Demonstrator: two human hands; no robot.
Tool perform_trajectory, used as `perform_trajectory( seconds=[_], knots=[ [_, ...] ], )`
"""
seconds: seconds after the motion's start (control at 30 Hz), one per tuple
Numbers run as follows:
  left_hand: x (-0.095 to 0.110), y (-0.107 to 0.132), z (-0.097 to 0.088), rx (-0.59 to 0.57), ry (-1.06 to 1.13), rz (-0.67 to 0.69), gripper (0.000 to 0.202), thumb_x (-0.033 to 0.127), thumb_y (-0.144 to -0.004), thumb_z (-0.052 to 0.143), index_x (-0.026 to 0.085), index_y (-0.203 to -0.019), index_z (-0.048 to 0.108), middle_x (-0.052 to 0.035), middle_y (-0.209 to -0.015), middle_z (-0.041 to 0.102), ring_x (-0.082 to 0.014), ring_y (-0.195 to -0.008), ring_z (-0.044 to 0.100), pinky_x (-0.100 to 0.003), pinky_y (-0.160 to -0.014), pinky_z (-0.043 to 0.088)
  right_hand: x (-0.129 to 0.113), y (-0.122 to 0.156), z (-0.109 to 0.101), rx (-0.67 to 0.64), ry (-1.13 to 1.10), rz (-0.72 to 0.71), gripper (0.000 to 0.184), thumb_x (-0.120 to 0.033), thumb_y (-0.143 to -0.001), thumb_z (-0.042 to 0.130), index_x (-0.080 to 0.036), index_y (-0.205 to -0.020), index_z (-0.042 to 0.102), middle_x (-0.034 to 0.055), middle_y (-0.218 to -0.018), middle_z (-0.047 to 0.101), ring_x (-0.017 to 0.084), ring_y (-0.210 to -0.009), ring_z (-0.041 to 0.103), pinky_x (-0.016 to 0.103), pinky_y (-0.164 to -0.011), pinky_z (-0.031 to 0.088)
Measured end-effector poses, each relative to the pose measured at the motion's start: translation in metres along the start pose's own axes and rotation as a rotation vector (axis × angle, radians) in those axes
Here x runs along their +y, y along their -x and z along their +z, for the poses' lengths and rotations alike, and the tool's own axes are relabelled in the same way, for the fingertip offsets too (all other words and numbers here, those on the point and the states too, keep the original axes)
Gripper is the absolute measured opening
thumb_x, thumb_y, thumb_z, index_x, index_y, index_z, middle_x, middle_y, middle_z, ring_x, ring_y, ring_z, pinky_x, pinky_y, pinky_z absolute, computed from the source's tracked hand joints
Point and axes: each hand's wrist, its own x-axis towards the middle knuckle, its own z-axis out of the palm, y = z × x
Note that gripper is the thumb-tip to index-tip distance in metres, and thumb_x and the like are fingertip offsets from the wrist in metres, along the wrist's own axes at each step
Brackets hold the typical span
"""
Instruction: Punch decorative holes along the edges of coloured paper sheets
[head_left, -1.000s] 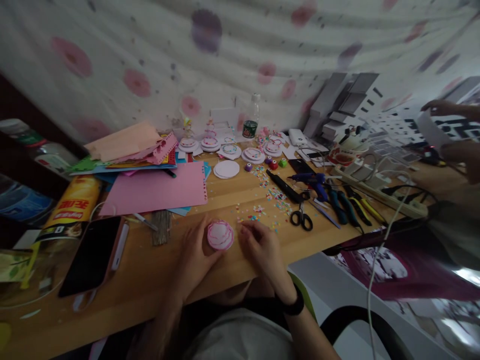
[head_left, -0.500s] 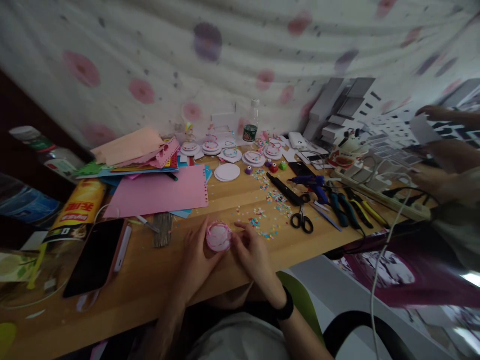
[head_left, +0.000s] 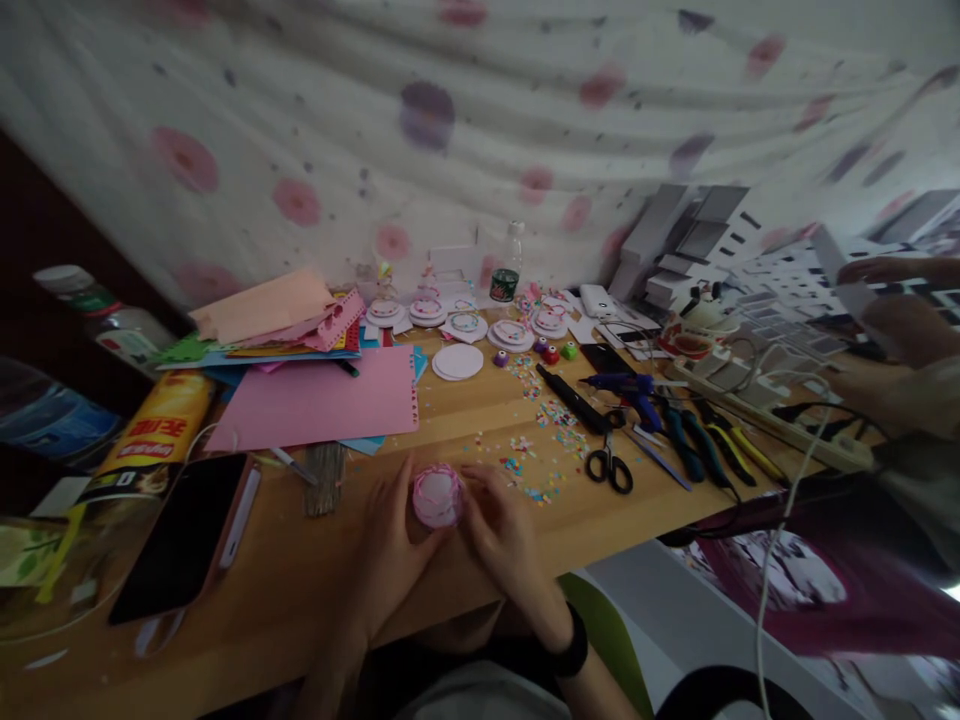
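A small round paper craft (head_left: 437, 496), white in the middle with a pink twisted trim around it, is held between my two hands near the table's front edge. My left hand (head_left: 394, 530) curls around its left side, thumb at the lower edge. On the other side, the fingers of my right hand (head_left: 502, 525) pinch at its right rim. What exactly lies between those fingertips is too small to make out. Beyond the hands, several similar decorated white discs (head_left: 512, 333) stand at the back, with plain white paper discs (head_left: 457, 362) in front of them.
Pink paper (head_left: 322, 395) and a phone (head_left: 184, 540) lie at the left, near thin wires (head_left: 325, 480). Confetti (head_left: 536, 490), black scissors (head_left: 609, 468), a glue gun (head_left: 626, 388), pliers (head_left: 682, 440) and a power strip (head_left: 780, 415) are at the right. Another person's arm (head_left: 900, 270) reaches in.
My right hand's fingers have lowered and closed in along the craft's right side. The craft is tilted slightly differently. The camera view has shifted a little; the objects on the table stay put.
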Motion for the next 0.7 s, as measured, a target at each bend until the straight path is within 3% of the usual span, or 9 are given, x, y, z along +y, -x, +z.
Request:
perform_trajectory(
  seconds=[0.17,0.33,0.57,0.7],
  knots=[
    [0.001,0.001,0.000,0.003,0.061,-0.058,0.082,0.033,-0.082,0.074,0.028,-0.150,0.030,-0.0130,-0.144,0.051,-0.0303,-0.133,0.049,-0.054,-0.110,0.040,0.003,0.000,-0.001,0.067,-0.025,0.015,0.020,-0.015,-0.089,0.056,-0.022,-0.103,0.067,0.0069,-0.102,0.075,0.020,-0.094,0.069,0.034,-0.084,0.054],
    [0.003,0.002,-0.002,0.018,0.041,-0.035,0.080,0.033,-0.082,0.075,0.030,-0.150,0.032,-0.0110,-0.140,0.054,-0.0293,-0.129,0.051,-0.053,-0.109,0.041,0.001,0.001,0.000,0.088,-0.059,0.033,0.015,-0.015,-0.090,0.054,-0.023,-0.094,0.067,0.0041,-0.091,0.073,0.018,-0.084,0.068,0.030,-0.076,0.054],
    [0.002,0.001,-0.001,0.016,-0.009,0.022,0.081,0.031,-0.083,0.073,0.030,-0.151,0.029,-0.0104,-0.139,0.058,-0.0294,-0.128,0.055,-0.051,-0.108,0.043,0.000,0.008,0.002,0.093,-0.066,-0.020,0.023,-0.008,-0.089,0.051,-0.024,-0.097,0.065,0.0047,-0.095,0.072,0.018,-0.089,0.067,0.033,-0.083,0.053],
    [0.002,0.002,0.000,0.026,-0.014,0.046,0.079,0.031,-0.083,0.072,0.029,-0.150,0.031,-0.0110,-0.140,0.058,-0.0294,-0.129,0.055,-0.051,-0.108,0.043,0.000,0.011,0.000,-0.005,-0.001,-0.130,0.029,-0.007,-0.089,0.052,-0.025,-0.105,0.068,0.0061,-0.104,0.073,0.021,-0.102,0.065,0.038,-0.092,0.052]
  ],
)
